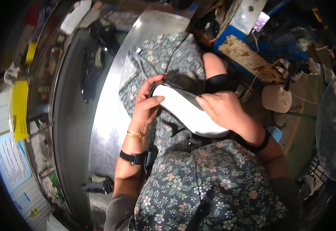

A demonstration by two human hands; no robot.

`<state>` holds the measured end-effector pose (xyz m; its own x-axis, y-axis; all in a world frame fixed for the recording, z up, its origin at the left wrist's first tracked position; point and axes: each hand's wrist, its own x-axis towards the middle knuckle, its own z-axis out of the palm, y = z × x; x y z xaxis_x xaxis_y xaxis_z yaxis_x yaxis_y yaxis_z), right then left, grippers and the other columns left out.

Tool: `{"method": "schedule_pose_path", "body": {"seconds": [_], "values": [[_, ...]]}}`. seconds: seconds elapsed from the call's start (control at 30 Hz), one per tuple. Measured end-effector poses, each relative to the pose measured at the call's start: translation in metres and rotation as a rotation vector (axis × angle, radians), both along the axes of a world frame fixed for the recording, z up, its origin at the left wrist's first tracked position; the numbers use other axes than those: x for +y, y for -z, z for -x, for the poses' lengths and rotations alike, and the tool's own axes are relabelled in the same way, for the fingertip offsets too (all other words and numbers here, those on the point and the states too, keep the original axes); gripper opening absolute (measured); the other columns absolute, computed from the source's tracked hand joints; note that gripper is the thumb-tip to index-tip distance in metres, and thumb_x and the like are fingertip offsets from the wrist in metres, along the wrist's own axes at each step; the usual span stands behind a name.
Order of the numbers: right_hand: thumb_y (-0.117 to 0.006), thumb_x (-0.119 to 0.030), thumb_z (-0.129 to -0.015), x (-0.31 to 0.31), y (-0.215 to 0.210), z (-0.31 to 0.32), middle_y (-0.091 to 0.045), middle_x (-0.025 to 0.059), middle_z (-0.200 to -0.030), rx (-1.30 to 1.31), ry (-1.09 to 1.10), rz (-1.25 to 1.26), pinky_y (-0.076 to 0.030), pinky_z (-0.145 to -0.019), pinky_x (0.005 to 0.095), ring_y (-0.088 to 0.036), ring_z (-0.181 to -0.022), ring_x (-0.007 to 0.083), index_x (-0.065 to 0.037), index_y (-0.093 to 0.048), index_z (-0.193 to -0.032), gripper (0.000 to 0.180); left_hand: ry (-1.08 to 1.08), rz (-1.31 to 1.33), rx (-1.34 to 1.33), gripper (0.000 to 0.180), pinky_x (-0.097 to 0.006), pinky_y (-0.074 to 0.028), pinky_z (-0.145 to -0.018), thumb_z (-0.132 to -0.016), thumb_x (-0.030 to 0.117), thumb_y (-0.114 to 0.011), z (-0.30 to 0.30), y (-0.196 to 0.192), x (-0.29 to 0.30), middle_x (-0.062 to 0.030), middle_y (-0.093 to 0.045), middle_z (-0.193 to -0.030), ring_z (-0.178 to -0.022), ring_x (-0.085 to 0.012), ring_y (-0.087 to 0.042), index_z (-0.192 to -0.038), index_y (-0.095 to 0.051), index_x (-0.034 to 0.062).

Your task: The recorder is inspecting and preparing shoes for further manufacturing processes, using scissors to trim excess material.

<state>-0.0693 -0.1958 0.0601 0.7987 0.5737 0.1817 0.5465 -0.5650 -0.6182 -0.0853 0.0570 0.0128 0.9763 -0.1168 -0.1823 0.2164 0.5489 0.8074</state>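
Over my lap I hold a dark shoe (191, 113), tilted, with its smooth white sole-shaped face turned up. My left hand (146, 101) grips its far left end, the thumb on the white face and the fingers behind the dark edge. Closed on the nearer right part is my right hand (225, 109), its thumb pressed along the dark rim. The shoe's underside and most of my right fingers are hidden. A floral apron (202, 181) covers my body and legs under the shoe.
To the left runs a metal ledge (106, 111) beside a dark conveyor belt (70, 127). Black shoes (91, 73) lie along it, with another dark shoe (100, 184) nearer me. At the far right stand a blue-framed machine (246, 57), a pale padded seat (276, 98) and a fan guard (331, 127).
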Motion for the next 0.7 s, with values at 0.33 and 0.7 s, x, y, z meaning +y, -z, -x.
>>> {"method": "schedule_pose_path", "body": {"seconds": [0.33, 0.7], "values": [[-0.06, -0.021, -0.091, 0.024, -0.002, -0.015, -0.057, 0.0142, -0.057, -0.033, -0.099, 0.014, -0.045, -0.048, 0.0422, -0.06, -0.053, 0.0328, -0.005, -0.057, -0.063, 0.032, -0.006, 0.083, 0.016, 0.046, -0.031, -0.041, -0.101, -0.08, 0.001, -0.069, 0.011, 0.027, 0.014, -0.0096, -0.052, -0.135, -0.118, -0.0185, -0.051, -0.123, -0.054, 0.004], [-0.062, -0.031, -0.091, 0.119, 0.04, -0.139, -0.066, 0.018, -0.083, 0.067, -0.209, -0.027, -0.051, -0.067, 0.0441, -0.064, -0.077, 0.037, -0.004, -0.064, -0.088, 0.027, 0.629, -1.197, -0.193, 0.045, -0.04, -0.052, -0.084, -0.083, 0.029, -0.07, 0.028, -0.036, -0.014, -0.0177, -0.062, -0.111, -0.096, -0.0356, -0.064, -0.119, -0.06, 0.0045]]}}
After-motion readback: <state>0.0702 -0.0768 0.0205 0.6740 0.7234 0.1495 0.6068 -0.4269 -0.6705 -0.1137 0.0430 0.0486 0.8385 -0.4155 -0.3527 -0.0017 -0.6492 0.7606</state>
